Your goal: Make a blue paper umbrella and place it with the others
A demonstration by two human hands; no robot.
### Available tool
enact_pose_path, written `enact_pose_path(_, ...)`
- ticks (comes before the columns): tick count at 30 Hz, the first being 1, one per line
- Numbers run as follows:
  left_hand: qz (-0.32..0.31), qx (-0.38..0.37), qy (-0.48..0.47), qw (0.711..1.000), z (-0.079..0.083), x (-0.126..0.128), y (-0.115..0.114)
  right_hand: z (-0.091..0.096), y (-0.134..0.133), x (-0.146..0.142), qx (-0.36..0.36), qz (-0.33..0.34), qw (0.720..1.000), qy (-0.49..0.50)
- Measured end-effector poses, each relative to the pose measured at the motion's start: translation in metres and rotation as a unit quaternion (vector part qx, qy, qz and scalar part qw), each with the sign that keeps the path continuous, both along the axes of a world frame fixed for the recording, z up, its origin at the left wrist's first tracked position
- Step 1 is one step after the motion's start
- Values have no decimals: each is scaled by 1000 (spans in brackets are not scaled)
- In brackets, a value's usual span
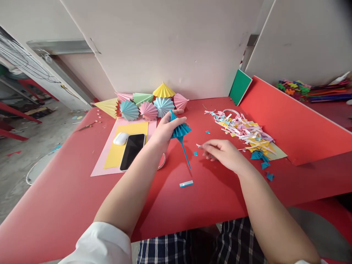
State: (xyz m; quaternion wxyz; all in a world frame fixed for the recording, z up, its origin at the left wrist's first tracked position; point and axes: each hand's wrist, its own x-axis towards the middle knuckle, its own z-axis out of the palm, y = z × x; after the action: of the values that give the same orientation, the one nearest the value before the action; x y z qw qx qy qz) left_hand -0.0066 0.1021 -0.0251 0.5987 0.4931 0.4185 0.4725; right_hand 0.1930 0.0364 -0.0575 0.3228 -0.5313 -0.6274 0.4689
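A blue pleated paper umbrella (180, 130) is in my left hand (168, 128), its thin blue handle slanting down over the red table. My fingers are closed round the top of the umbrella, which tilts to the right. Just to the right, my right hand (218, 151) pinches a small white strip (198, 146) between thumb and finger. Under its fingertips lies a small blue paper square (195, 154). Nearer to me, a short blue and white strip (186, 183) rests on the table.
Several finished paper umbrellas (164, 106) stand against the wall. A black phone (132, 152) and a white case (120, 138) lie on yellow and pink sheets. A roll of tape (162, 161) sits partly behind my left forearm. Paper scraps (244, 129) are heaped before a red board (297, 124).
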Motion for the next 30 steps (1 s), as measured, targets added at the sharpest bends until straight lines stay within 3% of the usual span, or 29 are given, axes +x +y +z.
enact_pose_path(3, -2, -1, 58, 998, -5, -4, 7, -6, -7, -15, -2, 119, 986, -113)
enact_pose_path(6, 5, 14, 194, 981, -10, -10, 12, -12, -18, -36, 10, 214, 949, -231)
enact_pose_path(10, -34, 38, 406, 913, -18, -14, 17, -18, -30, -59, 42, 242, 904, -350)
enact_pose_path(13, -69, 54, 487, 869, -29, -12, 19, -17, -31, -64, 45, 269, 881, -387)
enact_pose_path(19, -78, 55, 507, 856, -43, -9, 22, -17, -31, -62, 63, 297, 881, -364)
enact_pose_path(24, -26, 75, 503, 861, -27, -16, 21, -21, -45, -67, 122, 262, 870, -399)
enact_pose_path(30, 18, 126, 511, 850, 5, -26, 4, -5, -53, -75, 62, 284, 846, -447)
